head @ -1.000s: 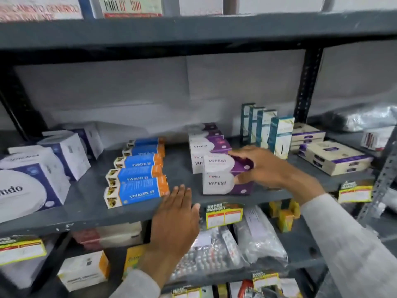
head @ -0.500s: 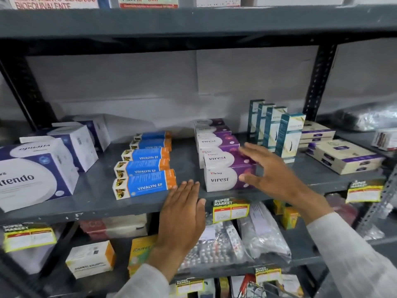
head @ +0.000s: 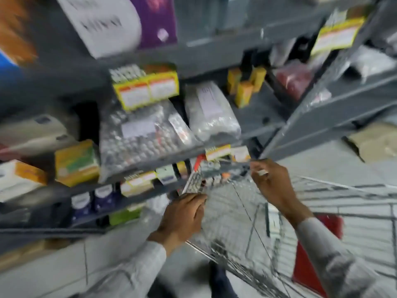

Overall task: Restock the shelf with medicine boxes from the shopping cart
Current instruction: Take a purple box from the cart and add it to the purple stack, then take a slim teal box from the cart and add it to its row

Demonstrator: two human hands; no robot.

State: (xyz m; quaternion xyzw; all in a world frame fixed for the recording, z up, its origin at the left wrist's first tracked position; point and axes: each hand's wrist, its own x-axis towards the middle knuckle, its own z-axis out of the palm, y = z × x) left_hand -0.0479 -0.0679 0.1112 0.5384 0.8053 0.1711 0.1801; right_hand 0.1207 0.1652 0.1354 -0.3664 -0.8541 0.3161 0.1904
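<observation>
- Right, step in hand as I judge it: reach into the silver wire shopping cart (head: 247, 211) for the next medicine box; frame is heavily motion-blurred, so details are soft.
- Left hand (head: 182, 218) sits at about 6 o'clock in view, fingers curled at the cart's near-left rim; whether it grips the wire or a box, cannot tell.
- Right hand (head: 272, 183) at about 4 o'clock, over the cart's far rim, fingers loosely bent; a small pale item shows at the fingertips, too blurred to call a pinch.
- Medicine boxes in the cart: only a blurred cluster of small packs (head: 206, 177) at the cart's far end, between the two hands. The rest of the basket reads as bare wire.
- Grey metal shelving (head: 214, 48) fills 9 to 1 o'clock; white-and-purple carton (head: 129, 20) at 11 o'clock on the upper tier marks the stocked row.
- To do it well: slow the head first so the boxes resolve, then steady the cart rim with the left hand.
- Take one box squarely by its long sides with the right, not by a flap.
- Risk: clear blister-pack bags (head: 141, 134) overhang the middle tier; lift straight up past them.
</observation>
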